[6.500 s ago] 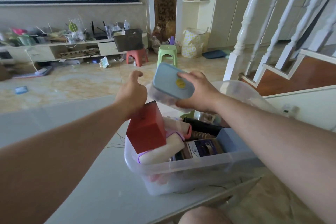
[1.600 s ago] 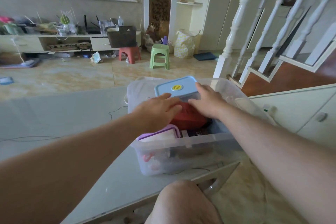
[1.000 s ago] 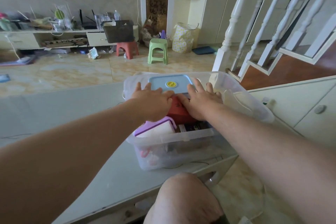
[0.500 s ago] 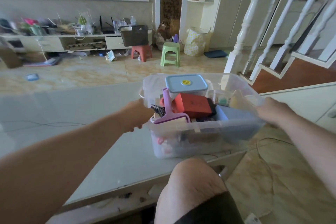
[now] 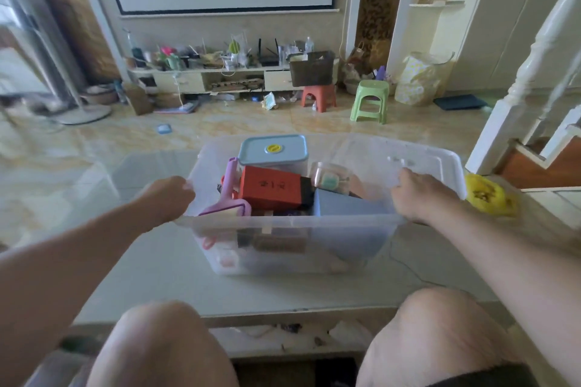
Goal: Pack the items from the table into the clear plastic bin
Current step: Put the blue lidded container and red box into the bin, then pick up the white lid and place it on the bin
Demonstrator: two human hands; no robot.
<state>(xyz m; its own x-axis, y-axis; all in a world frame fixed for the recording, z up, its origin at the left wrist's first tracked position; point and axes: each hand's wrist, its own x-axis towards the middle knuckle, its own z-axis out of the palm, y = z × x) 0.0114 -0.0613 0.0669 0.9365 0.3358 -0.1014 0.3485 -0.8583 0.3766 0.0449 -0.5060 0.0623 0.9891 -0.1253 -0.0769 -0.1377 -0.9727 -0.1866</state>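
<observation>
Bin (image 5: pixel 283 223): clear plastic, on the table (image 5: pixel 157 261) at its near-middle, squarely before the person's knees. Held at both short ends; probably so it can be shifted or lifted level without spilling its load.

Left hand (image 5: pixel 168 198): clenched on the bin's left rim, fingers curled over the lip.

Right hand (image 5: pixel 418 195): grasping the right rim in the same way, thumb side up. The matched grips suggest a balanced two-handed carry.

Contents, far to near:
- Blue-lidded box (image 5: pixel 273 151), flat on top at the far wall, where nothing presses on it.
- Red box (image 5: pixel 272 187), lying tilted across the middle, resting on lower items.
- Purple roller (image 5: pixel 231 195), handle pointing far, head at the near left corner.
- Grey-blue box (image 5: pixel 345 206), near right.
- Small clear pack (image 5: pixel 330 179), right of centre; contents unclear.
- Lower layer blurred through the wall.

Lid (image 5: pixel 418 163): seemingly beneath or behind the bin on the right; not fitted.

Yellow bag (image 5: pixel 487 195): on the table, right of the bin, unpacked.

Judgement: packing looks nearly complete.
</observation>
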